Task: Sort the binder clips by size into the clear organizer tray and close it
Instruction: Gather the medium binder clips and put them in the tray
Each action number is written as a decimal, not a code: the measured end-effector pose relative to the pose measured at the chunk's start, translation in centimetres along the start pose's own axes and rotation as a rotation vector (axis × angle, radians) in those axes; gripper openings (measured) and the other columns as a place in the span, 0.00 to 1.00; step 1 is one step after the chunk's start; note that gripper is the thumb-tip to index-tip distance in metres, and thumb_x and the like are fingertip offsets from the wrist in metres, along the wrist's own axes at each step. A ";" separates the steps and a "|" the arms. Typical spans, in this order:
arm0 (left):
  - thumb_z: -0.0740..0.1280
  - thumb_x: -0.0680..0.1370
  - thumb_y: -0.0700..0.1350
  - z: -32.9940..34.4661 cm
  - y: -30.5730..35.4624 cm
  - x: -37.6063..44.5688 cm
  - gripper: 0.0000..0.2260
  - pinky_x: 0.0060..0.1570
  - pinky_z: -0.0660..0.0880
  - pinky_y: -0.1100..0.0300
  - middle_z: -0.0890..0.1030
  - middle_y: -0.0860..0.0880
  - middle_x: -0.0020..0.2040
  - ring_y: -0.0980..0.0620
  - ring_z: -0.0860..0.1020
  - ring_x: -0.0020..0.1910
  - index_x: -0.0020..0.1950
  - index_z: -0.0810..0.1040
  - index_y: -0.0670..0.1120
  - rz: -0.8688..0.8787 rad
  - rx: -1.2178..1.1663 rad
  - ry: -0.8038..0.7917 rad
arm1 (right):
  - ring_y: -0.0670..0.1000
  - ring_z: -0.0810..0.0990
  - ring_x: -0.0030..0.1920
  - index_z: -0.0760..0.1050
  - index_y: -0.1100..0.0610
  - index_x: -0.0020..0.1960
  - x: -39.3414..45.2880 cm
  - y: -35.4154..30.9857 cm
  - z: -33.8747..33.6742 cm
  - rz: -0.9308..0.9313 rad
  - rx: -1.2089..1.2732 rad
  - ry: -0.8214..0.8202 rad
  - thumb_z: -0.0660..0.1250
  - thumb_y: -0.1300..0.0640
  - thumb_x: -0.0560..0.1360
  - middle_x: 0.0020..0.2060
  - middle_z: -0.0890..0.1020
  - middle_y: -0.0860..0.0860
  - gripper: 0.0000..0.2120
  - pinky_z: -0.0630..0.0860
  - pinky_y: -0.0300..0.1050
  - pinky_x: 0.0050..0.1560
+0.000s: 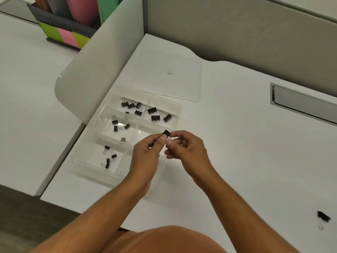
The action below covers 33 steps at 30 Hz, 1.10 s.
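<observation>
Both hands met over the clear tray's (179, 106) near right part: the left hand (145, 154) and right hand (184, 148) pinched one black binder clip (166, 133) between fingertips. Its wire handles pointed toward the right hand. The larger clips' compartment (160, 115) lay just beyond, equally near either hand.

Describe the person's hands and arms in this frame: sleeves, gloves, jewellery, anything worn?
Both arms are bare up to the bottom edge of the frame; no sleeves show. The left hand and right hand wear no gloves. No rings, watch or bands are visible on the fingers or wrists. The nails look short and unpainted, though the frame is slightly soft.
</observation>
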<state>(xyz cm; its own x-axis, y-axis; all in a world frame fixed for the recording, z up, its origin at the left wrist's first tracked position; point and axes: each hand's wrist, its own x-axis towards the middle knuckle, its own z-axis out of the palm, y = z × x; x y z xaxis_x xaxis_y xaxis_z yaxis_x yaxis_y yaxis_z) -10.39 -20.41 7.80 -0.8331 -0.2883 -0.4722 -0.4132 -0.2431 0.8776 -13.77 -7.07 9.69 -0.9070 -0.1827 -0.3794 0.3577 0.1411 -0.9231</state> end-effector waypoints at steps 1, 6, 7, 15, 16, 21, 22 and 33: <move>0.70 0.82 0.51 0.3 0.1 0.1 0.06 0.41 0.70 0.60 0.81 0.62 0.36 0.60 0.74 0.33 0.54 0.88 0.55 0.024 0.036 -0.025 | 0.55 0.88 0.42 0.82 0.58 0.59 -0.1 -0.1 -0.2 -0.001 0.014 0.027 0.73 0.62 0.79 0.41 0.87 0.53 0.09 0.86 0.47 0.47; 0.67 0.84 0.52 1.6 1.2 1.3 0.07 0.41 0.72 0.62 0.81 0.61 0.40 0.60 0.74 0.36 0.59 0.84 0.57 0.066 0.048 -0.040 | 0.47 0.87 0.42 0.85 0.54 0.53 2.2 -1.8 -1.0 -0.209 -0.222 0.156 0.74 0.58 0.79 0.41 0.88 0.46 0.05 0.84 0.44 0.46; 0.67 0.84 0.51 1.7 1.4 1.5 0.07 0.39 0.71 0.63 0.80 0.58 0.41 0.59 0.73 0.35 0.60 0.83 0.57 0.050 0.020 -0.023 | 0.44 0.86 0.43 0.86 0.53 0.53 3.2 -2.2 -0.9 -0.260 -0.295 0.183 0.73 0.57 0.79 0.42 0.87 0.45 0.05 0.83 0.41 0.47; 0.68 0.84 0.44 0.8 1.6 1.3 0.08 0.45 0.78 0.60 0.81 0.52 0.44 0.55 0.78 0.42 0.60 0.85 0.52 0.066 -0.049 0.015 | 0.48 0.76 0.64 0.80 0.50 0.63 6.4 0.3 -0.8 -0.417 -0.709 0.148 0.70 0.56 0.81 0.61 0.81 0.44 0.12 0.64 0.30 0.60; 0.70 0.83 0.46 0.4 1.6 1.1 0.06 0.46 0.78 0.60 0.82 0.53 0.44 0.56 0.79 0.42 0.58 0.86 0.52 0.097 -0.021 0.022 | 0.46 0.76 0.63 0.80 0.49 0.62 5.2 1.3 -1.0 -0.432 -0.682 0.168 0.70 0.55 0.81 0.60 0.80 0.42 0.11 0.65 0.29 0.62; 0.78 0.76 0.51 -0.5 3.0 1.5 0.05 0.47 0.77 0.64 0.88 0.54 0.41 0.58 0.85 0.44 0.46 0.87 0.51 0.268 0.205 0.089 | 0.41 0.77 0.61 0.80 0.46 0.59 -2.0 6.4 -2.8 -0.316 -0.570 0.177 0.69 0.58 0.81 0.57 0.79 0.37 0.09 0.74 0.37 0.61; 0.78 0.76 0.53 -0.4 3.3 2.3 0.05 0.48 0.78 0.62 0.88 0.55 0.41 0.58 0.85 0.45 0.45 0.87 0.52 0.301 0.261 0.117 | 0.40 0.78 0.61 0.80 0.46 0.58 -3.4 7.2 -3.4 -0.280 -0.553 0.175 0.69 0.58 0.81 0.57 0.80 0.37 0.10 0.74 0.34 0.60; 0.69 0.82 0.55 4.3 3.4 8.9 0.09 0.64 0.67 0.41 0.77 0.44 0.63 0.39 0.73 0.66 0.52 0.81 0.51 0.354 0.800 0.444 | 0.39 0.80 0.55 0.82 0.47 0.55 -10.6 10.2 -14.0 -0.180 -0.476 0.356 0.69 0.60 0.81 0.51 0.83 0.36 0.09 0.73 0.28 0.51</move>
<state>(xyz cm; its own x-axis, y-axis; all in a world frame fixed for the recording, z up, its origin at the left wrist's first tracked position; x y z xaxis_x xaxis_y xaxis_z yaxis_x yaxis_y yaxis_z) -20.79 -19.79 6.90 -0.8106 -0.5854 -0.0160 -0.4303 0.5768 0.6944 -3.64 9.91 5.12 -0.9917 0.0804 -0.1008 0.1287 0.5716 -0.8104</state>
